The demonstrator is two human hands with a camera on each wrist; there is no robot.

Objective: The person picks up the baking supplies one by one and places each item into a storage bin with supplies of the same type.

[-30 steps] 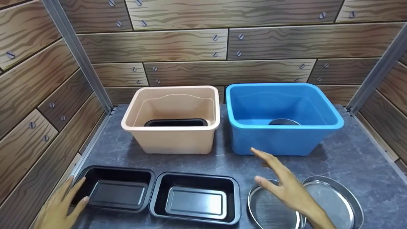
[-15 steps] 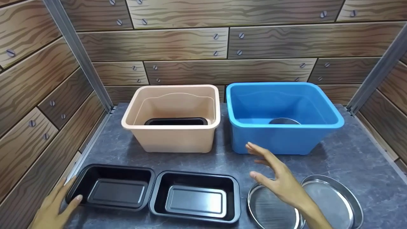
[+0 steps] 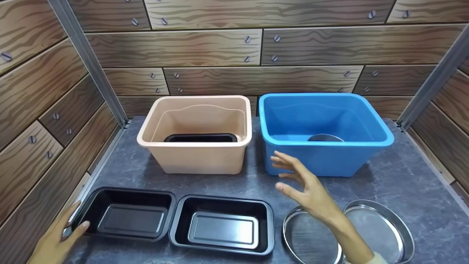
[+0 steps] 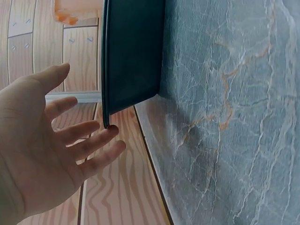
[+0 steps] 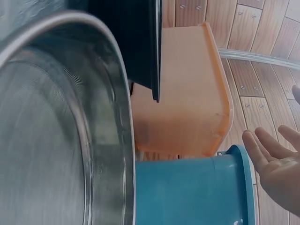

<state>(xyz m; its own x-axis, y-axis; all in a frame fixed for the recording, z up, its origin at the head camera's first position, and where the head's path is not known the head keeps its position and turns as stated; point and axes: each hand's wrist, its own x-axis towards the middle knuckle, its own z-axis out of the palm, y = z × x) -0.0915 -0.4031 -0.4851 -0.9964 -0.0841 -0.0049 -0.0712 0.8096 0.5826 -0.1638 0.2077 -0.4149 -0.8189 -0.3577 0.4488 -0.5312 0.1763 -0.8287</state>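
Note:
Two black loaf pans stand side by side on the grey surface: the left pan (image 3: 132,220) and the right pan (image 3: 223,228). My left hand (image 3: 58,233) is at the left pan's outer end, fingers spread and loosely bent, fingertips right at its rim in the left wrist view. To the right lie two round metal sieves, one (image 3: 309,240) nearer the pans and another (image 3: 375,234) beside it. Above the nearer sieve hovers my right hand (image 3: 306,189), fingers loosely bent with nothing in them; it partly covers that sieve and overlaps the blue bin's front in the head view.
Behind the pans stands a beige bin (image 3: 205,158) with a black pan (image 3: 200,138) inside. To its right, a blue bin (image 3: 326,159) contains a round metal piece (image 3: 325,138), mostly hidden by the front wall. Wood-patterned walls (image 3: 220,47) enclose the back and sides.
My left hand has drawn left and down a little, from over the left pan to its outer end. My right hand has risen away from the sieves, up and left. The bins stay put.

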